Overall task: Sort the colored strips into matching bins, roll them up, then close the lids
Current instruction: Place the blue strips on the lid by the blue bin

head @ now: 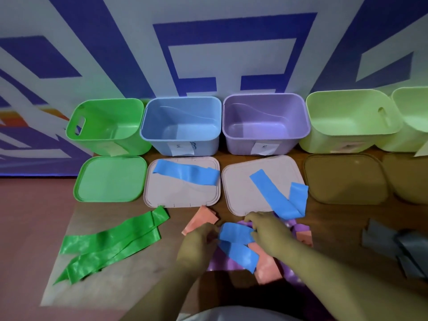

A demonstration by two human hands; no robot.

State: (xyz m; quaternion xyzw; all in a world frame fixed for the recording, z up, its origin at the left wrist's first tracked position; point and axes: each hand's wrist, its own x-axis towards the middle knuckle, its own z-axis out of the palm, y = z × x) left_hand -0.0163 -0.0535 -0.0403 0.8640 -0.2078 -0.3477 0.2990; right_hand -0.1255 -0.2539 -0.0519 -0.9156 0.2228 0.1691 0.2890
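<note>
Blue strip [236, 244] pinched between left hand [196, 242] and right hand [268, 235], purple strips [298, 225] half-hidden

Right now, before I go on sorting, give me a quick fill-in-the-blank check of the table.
1. The strip pinched between the left hand and the right hand is ____.
2. Inside, the blue bin is ____.
3. The number of beige lids with a blue strip lying on them is ____.
Missing: blue; empty; two.
</note>
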